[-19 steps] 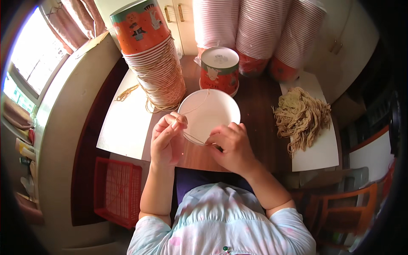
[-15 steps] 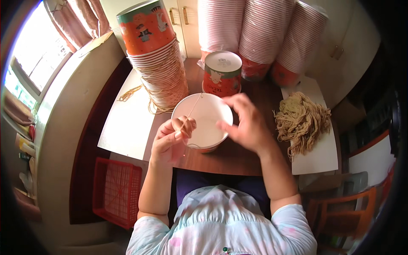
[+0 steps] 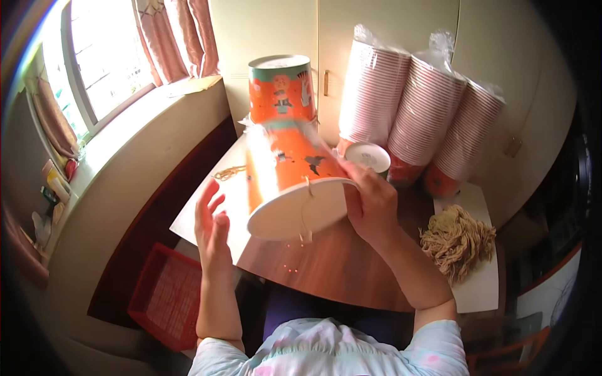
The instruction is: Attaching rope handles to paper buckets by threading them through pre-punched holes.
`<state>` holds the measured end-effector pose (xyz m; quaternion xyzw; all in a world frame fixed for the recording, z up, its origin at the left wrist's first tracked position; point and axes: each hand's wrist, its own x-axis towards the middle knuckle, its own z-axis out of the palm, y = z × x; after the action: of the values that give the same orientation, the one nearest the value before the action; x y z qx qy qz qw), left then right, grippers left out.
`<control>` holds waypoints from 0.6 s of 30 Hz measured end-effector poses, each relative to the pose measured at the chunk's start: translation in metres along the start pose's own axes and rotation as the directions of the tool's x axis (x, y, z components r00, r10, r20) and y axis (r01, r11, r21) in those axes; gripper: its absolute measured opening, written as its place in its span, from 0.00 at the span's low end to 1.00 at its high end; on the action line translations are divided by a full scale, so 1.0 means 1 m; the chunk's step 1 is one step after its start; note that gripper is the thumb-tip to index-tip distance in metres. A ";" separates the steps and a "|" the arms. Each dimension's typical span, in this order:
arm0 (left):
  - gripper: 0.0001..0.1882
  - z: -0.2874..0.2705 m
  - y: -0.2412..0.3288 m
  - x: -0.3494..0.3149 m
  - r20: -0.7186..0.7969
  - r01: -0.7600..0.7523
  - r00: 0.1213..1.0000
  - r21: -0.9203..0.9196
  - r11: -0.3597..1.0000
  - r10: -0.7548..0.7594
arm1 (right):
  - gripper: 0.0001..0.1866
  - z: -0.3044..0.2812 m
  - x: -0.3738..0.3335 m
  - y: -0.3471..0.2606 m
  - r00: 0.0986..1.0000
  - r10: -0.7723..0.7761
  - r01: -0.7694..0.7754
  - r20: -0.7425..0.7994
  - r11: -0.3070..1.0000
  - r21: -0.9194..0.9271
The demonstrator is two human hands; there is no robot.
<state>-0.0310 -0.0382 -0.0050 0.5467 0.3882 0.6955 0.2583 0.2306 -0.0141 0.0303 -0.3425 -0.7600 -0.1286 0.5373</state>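
Observation:
An orange paper bucket [image 3: 276, 164] with a green base band is raised over the table, tilted so its white mouth faces down toward me. A thin tan cord [image 3: 306, 210] hangs across that mouth from the rim. My right hand [image 3: 372, 203] grips the bucket's rim on the right, with the thumb at the mouth. To the bucket's left, my left hand [image 3: 214, 232] is open and apart from it, fingers spread and holding nothing. Directly behind stands a stack of upturned buckets [image 3: 282, 89], mostly hidden by the raised one.
Plastic-wrapped bucket stacks [image 3: 426, 103] stand at the back right, with an upturned bucket [image 3: 367, 156] in front. A heap of tan cords [image 3: 458, 241] lies on the right; a few cords [image 3: 231, 173] lie left. Small reddish bits dot the wooden table [image 3: 351, 266]. A red basket [image 3: 166, 297] sits lower left.
The bucket has been lifted and turned upside down, its mouth tipping downward. My right hand has taken hold of its rim. My left hand has let go of the cord and opened. The view has shifted.

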 end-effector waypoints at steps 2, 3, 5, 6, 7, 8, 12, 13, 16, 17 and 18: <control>0.50 -0.002 -0.003 0.028 0.259 0.199 0.959 -0.331 0.922 -0.114 | 0.27 -0.005 0.029 -0.007 0.978 -0.186 0.181 0.092 0.981 0.069; 0.52 -0.002 0.003 0.044 0.298 0.263 0.944 -0.428 0.865 -0.139 | 0.32 -0.005 0.042 -0.010 0.982 -0.134 0.099 0.131 0.966 0.240; 0.55 0.007 0.021 0.082 0.311 0.087 0.949 -0.423 0.902 0.055 | 0.41 -0.008 0.072 -0.005 0.971 -0.074 -0.058 0.227 0.849 0.526; 0.55 -0.005 0.005 0.107 0.344 0.068 0.935 -0.401 0.913 0.081 | 0.42 0.002 0.086 0.008 0.984 -0.032 -0.106 0.173 0.676 0.729; 0.55 -0.011 0.002 0.128 0.336 -0.018 0.928 -0.390 0.921 0.161 | 0.41 0.001 0.111 0.013 0.972 0.000 -0.168 0.234 0.696 0.698; 0.53 -0.003 0.029 0.142 0.357 -0.075 0.911 -0.352 0.933 0.208 | 0.39 0.006 0.130 0.018 0.958 0.034 -0.250 0.285 0.582 0.774; 0.52 0.026 0.041 0.210 0.422 -0.293 0.839 -0.181 0.939 0.344 | 0.43 0.020 0.177 0.024 0.959 0.037 -0.237 0.281 0.646 0.726; 0.51 0.037 0.041 0.221 0.477 -0.204 0.820 -0.276 0.939 0.318 | 0.46 0.026 0.187 0.033 0.960 0.017 -0.206 0.280 0.722 0.661; 0.55 0.059 0.024 0.243 0.367 -0.181 0.908 -0.086 0.980 0.200 | 0.53 0.044 0.202 0.039 0.915 0.100 -0.315 0.392 0.784 0.535; 0.57 0.067 0.022 0.246 0.362 -0.209 0.912 0.008 0.978 0.192 | 0.53 0.048 0.202 0.047 0.918 0.105 -0.311 0.383 0.790 0.529; 0.57 0.077 0.013 0.251 0.366 -0.229 0.904 -0.020 0.973 0.220 | 0.53 0.058 0.201 0.062 0.930 0.142 -0.303 0.340 0.818 0.488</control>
<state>-0.0232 0.1706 0.1541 0.7107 0.2760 0.6018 0.2378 0.1913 0.1410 0.1790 -0.2821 -0.7896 0.2031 0.5057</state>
